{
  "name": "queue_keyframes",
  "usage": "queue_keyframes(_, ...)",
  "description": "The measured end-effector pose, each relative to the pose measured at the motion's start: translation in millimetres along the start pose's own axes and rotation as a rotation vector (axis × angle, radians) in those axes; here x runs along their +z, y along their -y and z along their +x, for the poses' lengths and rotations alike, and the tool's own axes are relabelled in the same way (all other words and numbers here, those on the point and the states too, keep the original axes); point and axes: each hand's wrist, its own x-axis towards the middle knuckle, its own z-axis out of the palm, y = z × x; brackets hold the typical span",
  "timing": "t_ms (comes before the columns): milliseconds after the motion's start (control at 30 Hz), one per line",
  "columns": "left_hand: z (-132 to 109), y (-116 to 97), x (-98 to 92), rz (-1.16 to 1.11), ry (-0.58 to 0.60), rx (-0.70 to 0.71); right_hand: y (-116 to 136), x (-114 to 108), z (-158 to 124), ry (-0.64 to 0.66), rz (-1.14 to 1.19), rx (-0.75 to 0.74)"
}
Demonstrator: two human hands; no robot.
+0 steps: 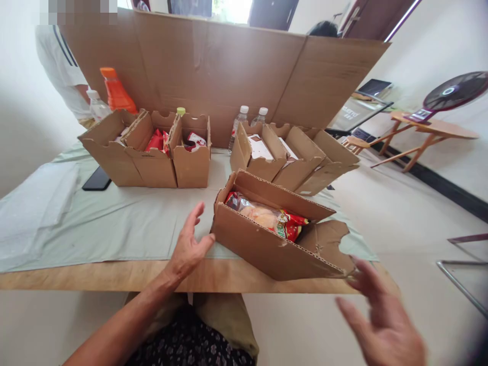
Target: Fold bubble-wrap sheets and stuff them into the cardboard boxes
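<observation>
My right hand (385, 310) is nearest, off the table's near edge, fingers loosely spread and gripping nothing. Its fingertips are right at the box's near right corner; I can't tell whether they touch. My left hand (188, 249) is open too, thumb at the box's left end, perhaps brushing it, fingers lifted clear. With a palm at either end, I judge I could steady the box without squeezing its thin walls.

The open cardboard box (263, 249) sits askew between my hands, reaching over the bare wooden edge (133, 274), close enough that I needn't stretch. Inside lies a red-and-clear snack packet (267, 216), its long side along the box, presumably because the narrow walls leave it little choice.

Beyond, on the pale green cloth (152, 218), two groups of boxes stand side by side: left boxes (158, 170) and right boxes (259, 168), tops open so I can see into several. Behind them are an orange bottle (118, 91) and clear bottles (239, 124). Farthest on the table, a tall cardboard panel (244, 66) stands upright, probably as a screen.
</observation>
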Motion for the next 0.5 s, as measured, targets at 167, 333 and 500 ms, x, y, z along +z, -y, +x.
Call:
queue_keyframes(167, -16.0, 4.6, 22.0, -0.077, 0.056, -0.052, -3.2, 52.4, 0.8, 0.233, 0.088, 0.04)
queue_keyframes(333, -6.7, 11.2, 5.8, -0.043, -0.117, -0.022, 19.7, 113.7, 64.0, 0.273, 0.211, -0.007)
queue_keyframes(500, 30.7, 20.2, -9.0, -0.001, -0.188, -0.02, 37.3, 160.5, 114.4, 0.328, 0.294, -0.041)
